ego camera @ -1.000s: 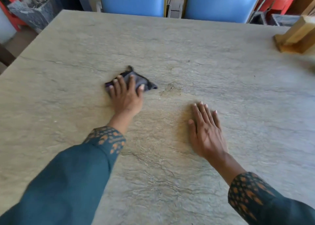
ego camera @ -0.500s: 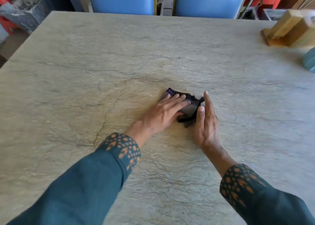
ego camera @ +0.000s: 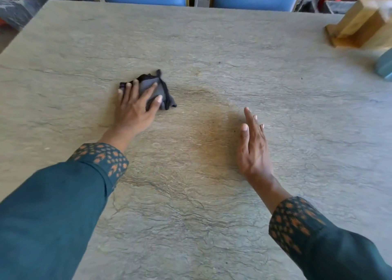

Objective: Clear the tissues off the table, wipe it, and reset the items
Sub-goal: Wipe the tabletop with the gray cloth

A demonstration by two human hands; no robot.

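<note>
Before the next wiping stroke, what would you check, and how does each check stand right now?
1. Left hand flat on the dark cloth: ok.
2. Cloth lying on the table: ok.
3. Right hand clear of the cloth: ok.
4. Tissues gone from the visible tabletop: ok.
5. Wooden holder at the far right edge, out of the stroke: ok.
6. Whole surface wiped: cannot tell.

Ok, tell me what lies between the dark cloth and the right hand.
Only bare tabletop, with a darker brownish patch, separates the dark cloth under the left hand from the right hand, seen in the head view.
</note>
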